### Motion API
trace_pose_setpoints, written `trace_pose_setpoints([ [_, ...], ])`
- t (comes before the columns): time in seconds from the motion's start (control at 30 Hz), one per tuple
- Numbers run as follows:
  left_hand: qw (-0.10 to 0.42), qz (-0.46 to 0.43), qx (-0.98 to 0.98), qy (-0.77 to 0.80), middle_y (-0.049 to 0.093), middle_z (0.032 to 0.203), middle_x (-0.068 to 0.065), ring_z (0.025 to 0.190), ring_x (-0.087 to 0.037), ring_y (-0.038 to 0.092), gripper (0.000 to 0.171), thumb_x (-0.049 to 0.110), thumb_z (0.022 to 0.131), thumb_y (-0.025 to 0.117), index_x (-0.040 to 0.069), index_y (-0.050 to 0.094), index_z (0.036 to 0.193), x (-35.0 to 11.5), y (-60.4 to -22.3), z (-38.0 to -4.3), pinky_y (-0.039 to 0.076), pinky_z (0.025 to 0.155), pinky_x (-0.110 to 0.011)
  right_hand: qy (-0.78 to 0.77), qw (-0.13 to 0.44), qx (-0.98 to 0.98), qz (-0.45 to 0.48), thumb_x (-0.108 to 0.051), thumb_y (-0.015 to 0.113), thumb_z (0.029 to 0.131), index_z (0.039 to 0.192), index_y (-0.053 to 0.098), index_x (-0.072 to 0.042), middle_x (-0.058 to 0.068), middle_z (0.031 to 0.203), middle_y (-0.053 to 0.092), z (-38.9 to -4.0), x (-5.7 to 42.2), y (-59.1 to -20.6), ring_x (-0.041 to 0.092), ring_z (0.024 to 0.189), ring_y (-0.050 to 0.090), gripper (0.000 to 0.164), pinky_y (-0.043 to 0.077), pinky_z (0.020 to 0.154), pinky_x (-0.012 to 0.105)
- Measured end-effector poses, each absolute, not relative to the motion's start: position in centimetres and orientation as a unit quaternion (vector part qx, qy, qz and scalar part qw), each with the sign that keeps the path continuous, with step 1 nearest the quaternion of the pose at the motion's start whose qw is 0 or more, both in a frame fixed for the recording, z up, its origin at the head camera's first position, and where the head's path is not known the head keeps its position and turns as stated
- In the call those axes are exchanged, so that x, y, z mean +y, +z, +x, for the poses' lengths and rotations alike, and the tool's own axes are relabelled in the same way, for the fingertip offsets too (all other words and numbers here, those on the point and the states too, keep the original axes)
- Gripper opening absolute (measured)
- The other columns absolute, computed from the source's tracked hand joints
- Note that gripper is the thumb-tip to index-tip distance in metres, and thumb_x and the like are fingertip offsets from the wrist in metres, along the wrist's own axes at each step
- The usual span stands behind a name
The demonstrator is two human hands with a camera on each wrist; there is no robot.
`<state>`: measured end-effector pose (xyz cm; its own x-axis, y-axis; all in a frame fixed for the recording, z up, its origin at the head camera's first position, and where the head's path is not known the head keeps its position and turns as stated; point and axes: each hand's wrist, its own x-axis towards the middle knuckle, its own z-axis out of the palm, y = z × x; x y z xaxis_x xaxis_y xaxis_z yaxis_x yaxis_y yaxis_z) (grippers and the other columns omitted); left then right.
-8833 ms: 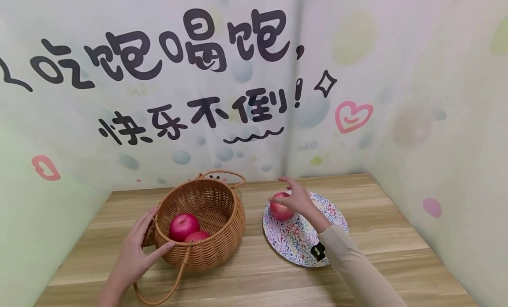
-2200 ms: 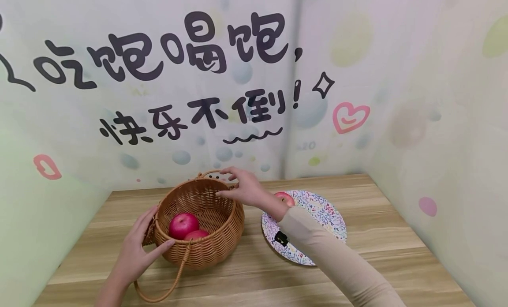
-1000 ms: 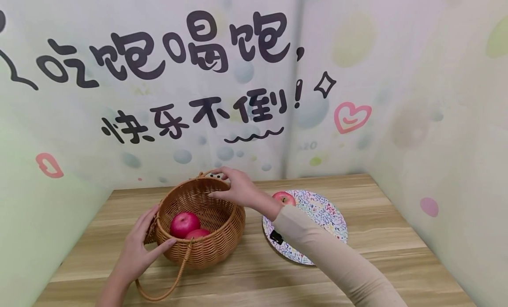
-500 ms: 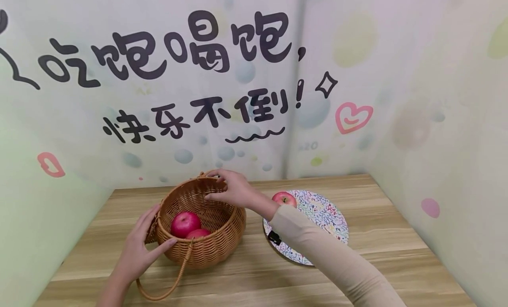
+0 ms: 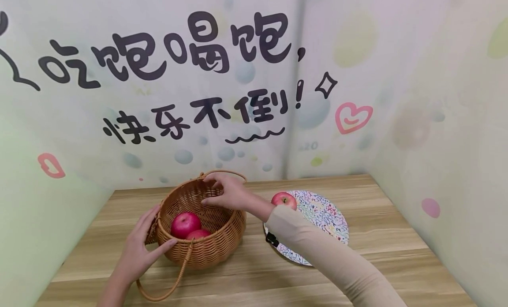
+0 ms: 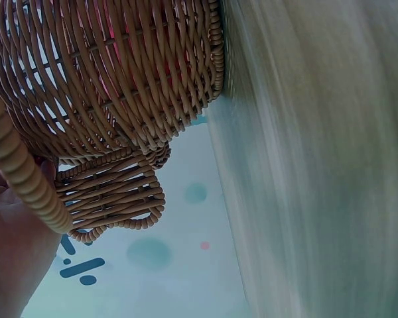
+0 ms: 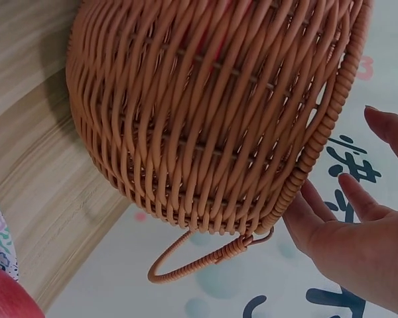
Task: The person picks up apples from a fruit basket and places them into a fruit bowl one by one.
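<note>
A wicker basket [image 5: 216, 249] sits on the table with two red apples inside, a nearer one [image 5: 197, 234] and one behind it [image 5: 185, 224]. My left hand [image 5: 135, 249] rests against its left side, thumb stretched along the near rim and fingers extended. Over the basket's opening is my right hand [image 5: 228, 192], its fingers spread and loosely bent around nothing. The right wrist view shows that hand [image 7: 358, 245] beside the rim. On a round patterned plate [image 5: 325, 214] to the right lies another red apple [image 5: 283, 200], partly covered by my sleeve.
The basket's near handle [image 5: 180, 271] hangs down to the table, and its far handle [image 5: 234, 172] stands behind. A woven lid [image 6: 113, 192] hangs at the left side. A black device [image 5: 271, 240] sits by my right wrist. A wall [image 5: 254, 161] closes the back.
My right hand has gone from the apple on the plate leftward to over the basket, and lately drifted slightly further left. The left hand and all the apples have stayed in place.
</note>
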<state>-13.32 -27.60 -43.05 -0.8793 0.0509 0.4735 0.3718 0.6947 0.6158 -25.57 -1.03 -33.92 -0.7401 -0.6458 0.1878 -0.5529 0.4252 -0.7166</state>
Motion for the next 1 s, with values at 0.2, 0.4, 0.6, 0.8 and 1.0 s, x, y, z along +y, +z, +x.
trace_pose_setpoints([
  [0.2,0.215,-0.118,-0.894,-0.374,0.046,0.159,-0.02,0.133,-0.044,0.054,0.094,0.018,0.084,0.089,0.011,0.039,0.164,-27.6,-43.1,-13.3,0.045,0.091,-0.012,-0.388,0.068,0.852,-0.344,-0.021,0.082,0.093,0.145,0.06,-0.007,0.015,0.145,0.062,-25.4,-1.5,-34.0,0.032,0.131,0.061,0.058,0.055,0.102,0.038],
  [0.4,0.214,-0.118,-0.895,-0.373,0.045,0.159,-0.02,0.134,-0.045,0.053,0.094,0.018,0.084,0.089,0.011,0.039,0.164,-27.6,-43.1,-13.3,0.045,0.091,-0.012,-0.366,0.069,0.865,-0.336,-0.027,0.082,0.093,0.145,0.061,-0.01,0.014,0.137,0.066,-25.2,-1.8,-34.1,0.028,0.125,0.062,0.058,0.053,0.095,0.031],
  [0.6,0.216,-0.119,-0.894,-0.374,0.045,0.16,-0.019,0.133,-0.041,0.053,0.095,0.017,0.084,0.089,0.013,0.039,0.164,-27.6,-43.2,-13.3,0.044,0.091,-0.009,-0.37,0.079,0.865,-0.33,-0.028,0.081,0.094,0.147,0.06,-0.011,0.015,0.14,0.064,-25.4,-2.1,-34.2,0.031,0.131,0.06,0.06,0.054,0.1,0.034],
  [0.8,0.216,-0.119,-0.893,-0.378,0.045,0.16,-0.018,0.132,-0.035,0.052,0.095,0.017,0.084,0.089,0.014,0.039,0.165,-27.6,-43.2,-13.3,0.044,0.091,-0.008,-0.369,0.084,0.865,-0.329,-0.029,0.08,0.095,0.148,0.059,-0.009,0.018,0.143,0.063,-25.6,-2.5,-34.2,0.034,0.134,0.058,0.061,0.053,0.105,0.039],
  [1.0,0.216,-0.119,-0.893,-0.376,0.046,0.159,-0.017,0.131,-0.037,0.053,0.095,0.018,0.084,0.089,0.015,0.038,0.165,-27.5,-43.1,-13.3,0.043,0.091,-0.007,-0.356,0.075,0.871,-0.329,-0.03,0.08,0.095,0.147,0.06,-0.009,0.017,0.14,0.065,-25.8,-3.1,-34.6,0.033,0.132,0.06,0.06,0.053,0.103,0.035],
])
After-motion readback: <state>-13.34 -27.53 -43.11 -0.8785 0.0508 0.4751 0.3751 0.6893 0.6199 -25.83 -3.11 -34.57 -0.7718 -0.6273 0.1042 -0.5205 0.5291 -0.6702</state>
